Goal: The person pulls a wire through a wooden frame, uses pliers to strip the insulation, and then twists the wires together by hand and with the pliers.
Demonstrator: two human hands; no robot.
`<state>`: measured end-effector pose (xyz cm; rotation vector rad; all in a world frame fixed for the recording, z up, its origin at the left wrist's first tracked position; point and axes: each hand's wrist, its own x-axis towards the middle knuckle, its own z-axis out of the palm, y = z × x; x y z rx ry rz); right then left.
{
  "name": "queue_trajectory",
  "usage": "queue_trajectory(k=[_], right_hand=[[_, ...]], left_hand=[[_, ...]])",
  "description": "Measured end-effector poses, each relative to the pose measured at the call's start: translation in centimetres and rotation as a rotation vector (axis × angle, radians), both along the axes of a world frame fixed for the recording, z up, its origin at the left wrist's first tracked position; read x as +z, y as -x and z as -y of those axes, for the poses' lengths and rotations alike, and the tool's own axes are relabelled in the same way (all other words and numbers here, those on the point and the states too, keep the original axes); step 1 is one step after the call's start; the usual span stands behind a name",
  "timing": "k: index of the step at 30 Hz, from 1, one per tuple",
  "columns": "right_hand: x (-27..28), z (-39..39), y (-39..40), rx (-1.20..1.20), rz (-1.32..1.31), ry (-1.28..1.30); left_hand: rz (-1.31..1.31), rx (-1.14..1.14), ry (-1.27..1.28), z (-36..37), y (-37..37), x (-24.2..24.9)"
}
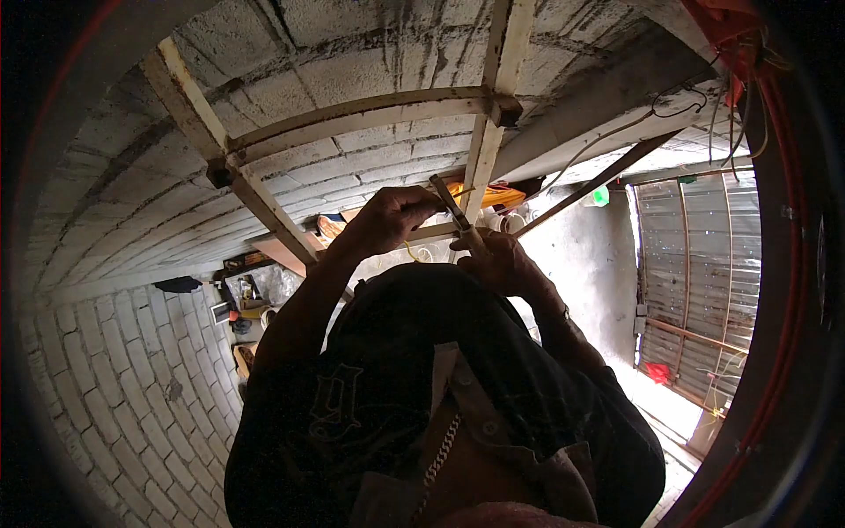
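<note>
My right hand [498,262] is wrapped round the pale handle of a knife [454,208], whose dark blade points up and to the left. My left hand [398,216] is raised beside the blade, its thumb and fingers pinched together. A thin yellowish wire [464,192] runs from these fingers across the blade. Below the left hand hangs a yellow length of wire [412,252]. Both forearms reach up from my dark shirt [414,352], and a band circles the right wrist.
Rusty white metal beams [361,114] cross in front of a block wall [352,53]. Loose wires [739,114] dangle at the upper right. Corrugated metal sheets [695,255] stand at the right, and a cluttered shelf [246,290] lies at the left.
</note>
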<state>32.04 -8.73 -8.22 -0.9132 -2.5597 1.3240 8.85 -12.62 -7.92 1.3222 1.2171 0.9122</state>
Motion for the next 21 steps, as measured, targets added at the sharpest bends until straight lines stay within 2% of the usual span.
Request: queue_trajectory(k=[2,3,5,6,7,9,11,12,13,15,16,17,19,20,21], right_hand=[[-0.4,0.2,0.0,-0.05,0.0,0.05],[-0.6,0.2,-0.1,-0.102,0.001,0.097],[-1.7,0.2,-0.8,-0.106,-0.021,0.111],[-2.3,0.1,-1.3,-0.111,-0.043,0.13],[-3.1,0.1,-1.1,-0.153,-0.024,0.146],[-4.4,-0.1,-1.6,-0.032,-0.114,-0.202],[-2.6,0.1,-1.6,-0.114,0.081,-0.074],[-0.6,0.1,-1.6,-0.063,0.105,-0.074],[0.2,0.0,-1.7,-0.085,0.106,-0.087],[1.5,-0.1,-1.5,0.015,0.173,-0.098],[5.4,-0.7,-0.7,-0.097,0.307,0.234],[3.0,-1.8,-1.6,-0.102,0.45,0.404],[6.8,-3.1,-1.4,0.092,0.449,0.586],[6.5,-3.5,-2.1,0.077,0.378,0.785],[6.5,-3.9,-2.2,0.068,0.373,0.773]], left_hand=[[-0.03,-0.019,0.194,-0.2,0.2,0.6],[-0.03,-0.022,0.187,-0.2,0.2,0.2],[-0.077,-0.007,0.053,-0.3,0.0,-0.8],[-0.281,-0.086,-0.187,-0.2,0.0,-0.5],[0.142,0.046,0.267,-0.3,-0.4,0.0],[0.16,0.045,0.142,-0.1,-1.2,-0.7],[0.093,0.046,0.245,-0.4,-1.3,1.2],[-0.149,-0.025,-0.103,-0.4,-1.1,-0.2],[-0.061,0.09,0.039,-0.4,-1.6,0.3],[-0.23,0.171,-0.031,0.0,-2.4,-0.4],[-0.33,0.205,-0.125,0.2,-2.9,-0.7],[-0.335,0.195,-0.124,0.4,-3.3,-0.9],[-0.661,0.129,-0.542,0.8,-4.0,-1.5],[-0.666,0.105,-0.606,0.9,-4.3,-1.9],[-0.799,-0.033,-0.578,0.9,-4.3,-2.2]])
